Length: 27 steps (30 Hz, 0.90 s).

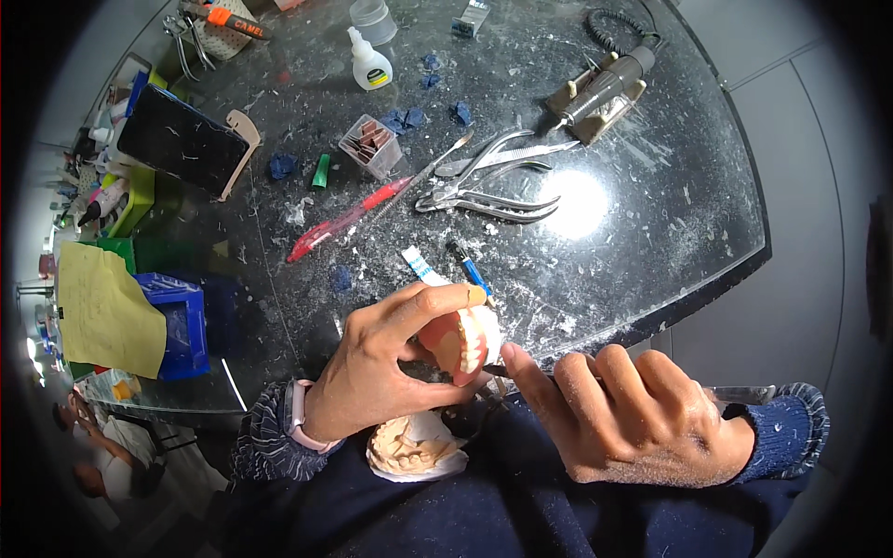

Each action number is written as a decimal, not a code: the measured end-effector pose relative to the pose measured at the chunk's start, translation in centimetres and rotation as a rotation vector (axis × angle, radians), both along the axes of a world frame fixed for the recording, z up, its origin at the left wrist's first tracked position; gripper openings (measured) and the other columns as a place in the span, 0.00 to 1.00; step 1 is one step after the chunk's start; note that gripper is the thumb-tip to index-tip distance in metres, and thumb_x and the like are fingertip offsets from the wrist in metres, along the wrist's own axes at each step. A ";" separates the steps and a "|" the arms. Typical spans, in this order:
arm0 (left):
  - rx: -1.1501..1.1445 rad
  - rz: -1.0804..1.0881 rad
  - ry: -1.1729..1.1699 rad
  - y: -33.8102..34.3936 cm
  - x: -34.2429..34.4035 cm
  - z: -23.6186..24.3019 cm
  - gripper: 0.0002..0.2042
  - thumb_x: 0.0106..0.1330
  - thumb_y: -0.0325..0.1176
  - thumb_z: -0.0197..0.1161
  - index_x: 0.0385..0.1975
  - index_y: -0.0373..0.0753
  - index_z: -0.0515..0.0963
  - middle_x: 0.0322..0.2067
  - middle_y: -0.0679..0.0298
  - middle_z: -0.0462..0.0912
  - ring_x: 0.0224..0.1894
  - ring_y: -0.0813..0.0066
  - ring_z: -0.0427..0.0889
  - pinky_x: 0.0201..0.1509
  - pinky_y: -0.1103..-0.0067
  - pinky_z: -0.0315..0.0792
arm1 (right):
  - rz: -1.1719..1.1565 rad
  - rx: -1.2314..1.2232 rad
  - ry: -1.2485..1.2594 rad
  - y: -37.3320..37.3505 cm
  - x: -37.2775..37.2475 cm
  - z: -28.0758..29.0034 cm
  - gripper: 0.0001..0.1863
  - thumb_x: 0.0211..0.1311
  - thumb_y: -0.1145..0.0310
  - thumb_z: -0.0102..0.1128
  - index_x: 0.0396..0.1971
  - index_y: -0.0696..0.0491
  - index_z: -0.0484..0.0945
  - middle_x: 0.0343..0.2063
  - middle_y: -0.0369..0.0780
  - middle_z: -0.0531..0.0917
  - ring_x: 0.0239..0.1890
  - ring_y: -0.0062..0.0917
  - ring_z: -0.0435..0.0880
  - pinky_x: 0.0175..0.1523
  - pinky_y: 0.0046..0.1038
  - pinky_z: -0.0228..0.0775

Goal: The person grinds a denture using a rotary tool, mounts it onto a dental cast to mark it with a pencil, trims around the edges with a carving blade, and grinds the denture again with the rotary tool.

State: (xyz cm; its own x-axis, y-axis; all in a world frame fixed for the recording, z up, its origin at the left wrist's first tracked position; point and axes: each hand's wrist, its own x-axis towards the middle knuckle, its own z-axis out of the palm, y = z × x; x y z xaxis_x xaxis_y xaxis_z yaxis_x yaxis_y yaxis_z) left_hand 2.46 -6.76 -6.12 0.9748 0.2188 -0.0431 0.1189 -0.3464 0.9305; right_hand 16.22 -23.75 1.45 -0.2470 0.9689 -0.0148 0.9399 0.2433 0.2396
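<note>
My left hand is closed round a denture model with white teeth set in pink wax, its index finger wearing a tan wrap at the tip. My right hand grips a slim metal carving tool, whose flat end sticks out past the wrist. The tool's other end lies beside the lower edge of the denture, partly hidden by fingers. On my dark-clothed lap, below the left hand, rests a cream plaster dental cast. White dust coats the right hand.
Beyond my hands lie wire pliers, a red pen, a blue-handled tool and a clear box of brown pieces. A handpiece rests in its stand. At left are a phone and a blue bin.
</note>
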 end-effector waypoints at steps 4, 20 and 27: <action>0.032 0.014 -0.042 -0.3 0.3 -0.1 0.32 0.41 0.25 0.73 0.51 0.40 0.70 0.44 0.59 0.76 0.42 0.67 0.81 0.38 0.77 0.82 | 0.001 0.027 -0.099 0.0 -0.7 -0.4 0.20 0.45 0.72 0.59 0.43 0.55 0.80 0.14 0.28 0.57 0.14 0.09 0.60 0.16 0.14 0.45; 0.071 0.087 -0.045 -0.1 -0.6 -0.6 0.31 0.38 0.27 0.74 0.48 0.38 0.70 0.43 0.59 0.78 0.39 0.72 0.82 0.32 0.81 0.81 | -0.207 -0.018 0.303 -1.0 -0.7 -3.6 0.26 0.43 0.71 0.57 0.49 0.54 0.76 0.15 0.29 0.59 0.13 0.10 0.61 0.13 0.13 0.53; -0.032 0.115 -0.059 -0.5 -1.2 -0.8 0.29 0.39 0.28 0.74 0.46 0.41 0.70 0.40 0.61 0.76 0.37 0.70 0.81 0.32 0.81 0.79 | -0.084 0.118 0.086 0.7 1.2 -0.3 0.21 0.39 0.69 0.59 0.39 0.53 0.82 0.14 0.28 0.59 0.15 0.10 0.61 0.18 0.15 0.44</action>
State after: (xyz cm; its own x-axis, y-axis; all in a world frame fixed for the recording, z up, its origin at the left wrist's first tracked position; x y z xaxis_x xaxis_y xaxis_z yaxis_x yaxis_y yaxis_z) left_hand 1.26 -7.28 -6.89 0.9444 0.3288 0.0045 0.1013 -0.3037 0.9474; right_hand 17.46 -23.10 1.19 -0.1605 0.9800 0.1177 0.9741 0.1380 0.1793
